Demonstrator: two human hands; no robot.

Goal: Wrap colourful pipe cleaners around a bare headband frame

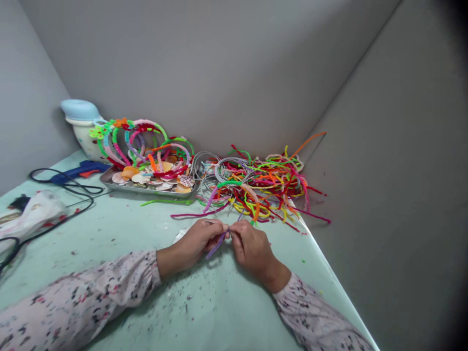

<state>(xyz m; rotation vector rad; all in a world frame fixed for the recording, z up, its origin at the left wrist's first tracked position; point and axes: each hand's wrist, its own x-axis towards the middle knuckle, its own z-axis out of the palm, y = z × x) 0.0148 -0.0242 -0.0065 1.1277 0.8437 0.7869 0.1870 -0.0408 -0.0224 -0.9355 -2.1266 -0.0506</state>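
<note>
My left hand (pixel 199 242) and my right hand (pixel 252 248) meet over the pale green table (pixel 120 234), fingers pinched together. Between them runs a purple pipe cleaner (pixel 216 244), gripped by both hands; a thin grey metal band shows at the left fingertips. A loose pile of coloured pipe cleaners (pixel 266 187) lies just beyond my hands, with bare grey wire headbands (pixel 212 170) at its left side.
A metal tray (pixel 120 185) holds seashells and leans finished wrapped headbands (pixel 142 141). A blue glue gun (pixel 78 171) with a black cord, a white pot with a blue lid (pixel 82 124) and a white bag (pixel 34 212) lie left. Grey walls close the corner; the table's edge runs right.
</note>
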